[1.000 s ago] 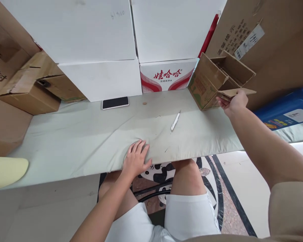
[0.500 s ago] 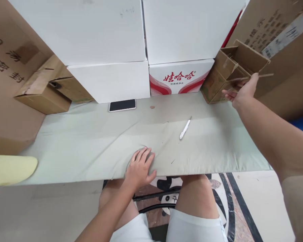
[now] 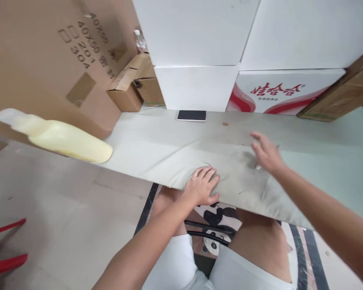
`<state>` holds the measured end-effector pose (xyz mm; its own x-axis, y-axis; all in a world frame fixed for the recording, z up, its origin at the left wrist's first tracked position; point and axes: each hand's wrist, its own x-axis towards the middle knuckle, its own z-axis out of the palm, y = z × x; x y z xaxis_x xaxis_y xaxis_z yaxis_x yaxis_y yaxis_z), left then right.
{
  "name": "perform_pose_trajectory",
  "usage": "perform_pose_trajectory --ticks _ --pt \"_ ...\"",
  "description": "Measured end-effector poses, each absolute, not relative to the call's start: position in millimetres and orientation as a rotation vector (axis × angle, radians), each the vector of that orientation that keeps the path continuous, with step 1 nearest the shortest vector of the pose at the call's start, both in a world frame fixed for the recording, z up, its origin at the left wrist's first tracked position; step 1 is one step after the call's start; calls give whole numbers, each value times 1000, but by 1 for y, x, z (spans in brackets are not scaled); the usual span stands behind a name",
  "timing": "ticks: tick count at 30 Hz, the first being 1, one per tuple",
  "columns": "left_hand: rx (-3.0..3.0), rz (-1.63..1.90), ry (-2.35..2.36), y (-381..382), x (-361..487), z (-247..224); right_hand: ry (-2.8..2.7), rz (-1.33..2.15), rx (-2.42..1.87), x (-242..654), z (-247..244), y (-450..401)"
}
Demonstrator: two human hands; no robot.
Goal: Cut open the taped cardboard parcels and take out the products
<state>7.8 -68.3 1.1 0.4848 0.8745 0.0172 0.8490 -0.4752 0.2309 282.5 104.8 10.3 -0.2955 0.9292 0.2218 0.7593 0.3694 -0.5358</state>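
My left hand (image 3: 202,184) lies flat on the pale green cloth (image 3: 157,151) by the table's front edge, its fingers spread. My right hand (image 3: 266,152) hovers over the cloth to the right with its fingers apart and nothing in them. Beneath it a white pen (image 3: 258,166) shows only by a small end; the hand hides most of it. A smartphone (image 3: 191,115) rests screen up at the back, close to the white cartons. Beside it, to the right, is a small brown piece (image 3: 225,124) whose kind I cannot make out.
White cartons (image 3: 196,86) stand stacked along the back, one with red lettering (image 3: 276,89). Brown boxes flank them at left (image 3: 125,94) and right (image 3: 339,94). A pale yellow bottle (image 3: 72,139) is at the left edge. Red bars (image 3: 7,264) show at lower left.
My right hand has left the open cardboard box at the right and come back over the pen. My left hand has stayed on the cloth. The view has swung left, bringing the whole bottle into sight.
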Motion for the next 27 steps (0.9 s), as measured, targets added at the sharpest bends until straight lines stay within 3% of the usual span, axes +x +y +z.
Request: perform_pose_trajectory --ticks 5,11,21,27 --pt "2486 336 1503 -76 12 -1 -2278 407 -1168 190 -30 14" --pt "2191 712 1413 -64 -13 4 -2320 243 -1178 177 -41 5" --pt "1619 852 2294 140 -241 107 -2477 -22 -1128 177 -38 -1" --pt "1294 821 2595 207 -311 113 -2507 -21 -1128 174 -33 -1"
